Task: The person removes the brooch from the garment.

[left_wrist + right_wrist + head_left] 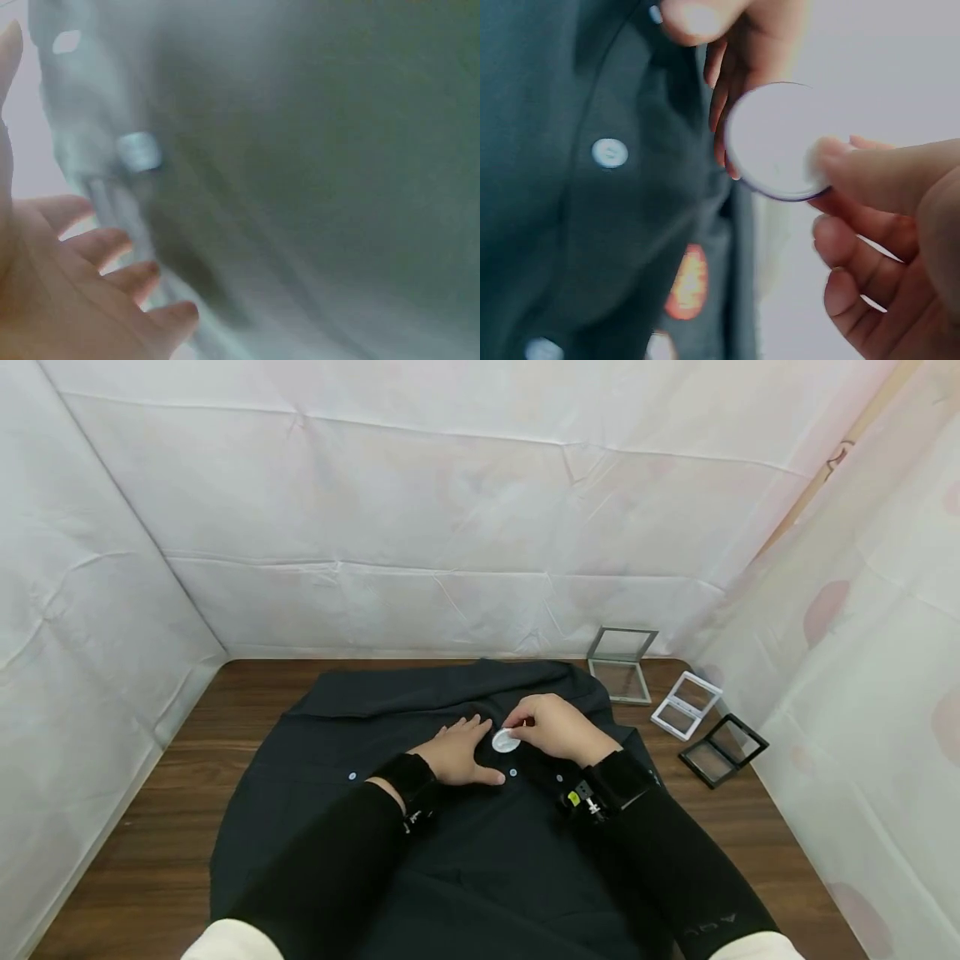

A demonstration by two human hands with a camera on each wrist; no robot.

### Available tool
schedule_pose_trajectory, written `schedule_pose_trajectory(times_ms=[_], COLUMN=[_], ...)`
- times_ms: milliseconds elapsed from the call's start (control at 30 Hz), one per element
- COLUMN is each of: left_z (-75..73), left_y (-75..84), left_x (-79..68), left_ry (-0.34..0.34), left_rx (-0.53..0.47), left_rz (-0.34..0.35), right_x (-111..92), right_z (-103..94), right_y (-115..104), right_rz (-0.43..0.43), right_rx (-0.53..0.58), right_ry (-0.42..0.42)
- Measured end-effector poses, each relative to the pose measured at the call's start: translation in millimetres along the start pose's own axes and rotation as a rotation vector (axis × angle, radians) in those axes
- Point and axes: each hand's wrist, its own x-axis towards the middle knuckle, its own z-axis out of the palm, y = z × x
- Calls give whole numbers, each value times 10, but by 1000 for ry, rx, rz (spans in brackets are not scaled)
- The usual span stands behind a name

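Note:
A dark button-front shirt (300,852) lies spread out in the head view, with small pale buttons (610,153) along its front. My right hand (558,727) pinches a thin white round disc (506,741) by its edge, thumb against its face. In the right wrist view the disc has a narrow purple rim. My left hand (456,753) rests on the shirt just left of the disc, fingers extended and thumb apart. In the left wrist view, the left fingers (176,319) are spread beside the blurred cloth.
To the right on the brown wooden table (165,827) stand three opened folding compact mirrors: a grey-green one (630,702), a white one (657,720) and a black one (697,767). White curtains (450,510) surround the table. An orange-red patch (688,283) shows beside the shirt front.

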Motion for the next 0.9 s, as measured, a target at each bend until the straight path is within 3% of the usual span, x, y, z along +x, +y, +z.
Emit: schedule_pose_trajectory(times_ms=[133, 267, 400, 633, 767, 900], left_z=[-160, -294, -368, -387, -388, -392], left_y=[44, 150, 231, 296, 301, 310], left_x=[-166, -355, -512, -725, -846, -955], left_ry=[1, 5, 14, 40, 71, 121], left_rx=[-210, -334, -358, -363, -352, -351], left_rz=[112, 209, 274, 277, 283, 285], right_x=[-75, -121, -166, -227, -259, -270], right_z=[-141, -254, -340, -397, -411, -422], right_y=[-200, -416, -651, -995, -1079, -1066], right_rz=[-108, -214, -241, -270, -294, -312], right_rx=[-96, -164, -223, -291, -256, -154], right_ry=[-48, -73, -118, -173, -176, -175])
